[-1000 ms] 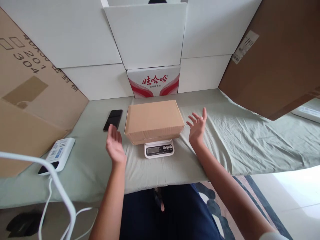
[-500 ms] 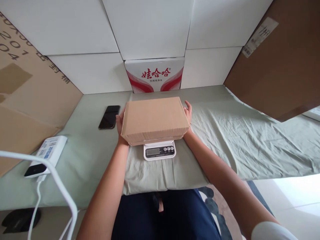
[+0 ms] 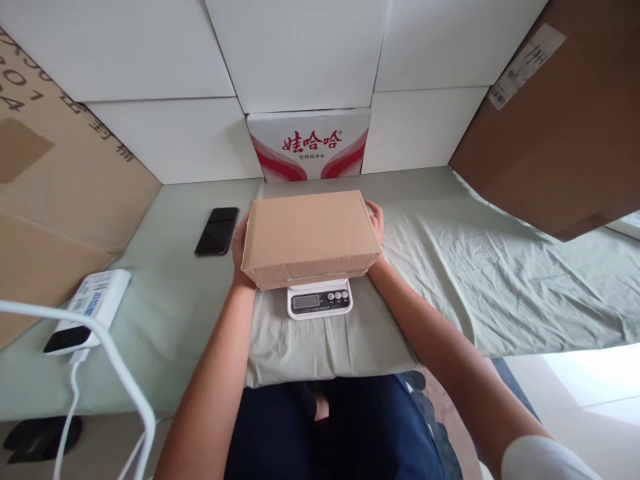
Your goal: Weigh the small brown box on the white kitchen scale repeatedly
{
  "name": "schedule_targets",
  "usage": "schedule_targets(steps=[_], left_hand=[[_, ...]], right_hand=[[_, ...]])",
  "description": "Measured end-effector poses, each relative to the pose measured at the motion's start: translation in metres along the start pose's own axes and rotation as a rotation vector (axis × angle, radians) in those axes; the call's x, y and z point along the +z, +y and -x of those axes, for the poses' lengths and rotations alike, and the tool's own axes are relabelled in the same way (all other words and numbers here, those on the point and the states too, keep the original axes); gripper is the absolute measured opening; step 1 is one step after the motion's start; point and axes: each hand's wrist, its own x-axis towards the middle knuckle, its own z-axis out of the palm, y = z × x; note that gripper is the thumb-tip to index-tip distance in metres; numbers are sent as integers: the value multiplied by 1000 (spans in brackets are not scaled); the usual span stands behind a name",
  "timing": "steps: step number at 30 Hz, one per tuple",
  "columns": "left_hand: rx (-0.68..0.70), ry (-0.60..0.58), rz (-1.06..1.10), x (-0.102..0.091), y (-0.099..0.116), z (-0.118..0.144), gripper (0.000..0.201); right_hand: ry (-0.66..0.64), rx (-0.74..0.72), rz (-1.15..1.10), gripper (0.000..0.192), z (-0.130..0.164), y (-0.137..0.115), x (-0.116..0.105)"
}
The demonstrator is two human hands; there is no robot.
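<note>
A closed brown cardboard box [image 3: 311,230] is over a white digital kitchen scale [image 3: 320,315] on the green cloth; whether it rests on the scale's platform is hidden. The scale's display and buttons show in front of the box, and the display looks blank. My left hand [image 3: 240,250] presses against the box's left side, its fingers partly behind it. At the right end, my right hand [image 3: 377,227] grips the box with curled fingers. A black smartphone [image 3: 217,231] lies on the cloth left of my left hand.
A white power bank [image 3: 90,307] with a white cable [image 3: 113,353] lies at left. Large cardboard cartons stand at the left [image 3: 65,180] and right [image 3: 555,127]. White boxes line the back, among them a red-and-white printed carton [image 3: 310,147].
My right hand's raised fingers have curled in closer to the box's right side. The view has shifted slightly; the box stays over the scale.
</note>
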Motion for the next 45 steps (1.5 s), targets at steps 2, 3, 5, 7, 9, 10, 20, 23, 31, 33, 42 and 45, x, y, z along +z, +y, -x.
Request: schedule_targets(steps=[2, 3, 5, 7, 9, 10, 20, 23, 31, 33, 42, 45], left_hand=[[5, 58, 31, -3, 3, 4, 59], [49, 93, 30, -5, 5, 10, 59], [184, 148, -19, -8, 9, 31, 62], [271, 172, -94, -9, 12, 61, 64], [289, 157, -153, -6, 12, 92, 66], [286, 140, -173, -5, 11, 106, 68], [309, 84, -221, 11, 9, 87, 74], [324, 66, -204, 17, 8, 38, 69], [290, 36, -324, 4, -29, -24, 70], [252, 45, -292, 2, -35, -21, 65], [151, 102, -227, 8, -42, -18, 63], [139, 113, -221, 8, -42, -17, 64]], right_hand=[[-5, 7, 10, 34, 1, -3, -4], [-15, 4, 7, 35, 4, -4, -7], [-54, -37, -17, 40, 13, -5, -18], [-113, -119, -31, 48, 31, -6, -31], [-182, -193, 7, 54, 54, -6, -43], [-224, -219, 34, 56, 67, -7, -49], [-364, -368, 45, 77, 84, -25, -35], [-365, -416, 47, 93, 44, -23, -11], [-437, -352, -18, 104, -14, 15, 17], [-445, -345, 1, 97, -13, 18, 14], [-406, -295, 6, 82, -14, 17, 11], [-418, -261, -15, 81, -16, 18, 11]])
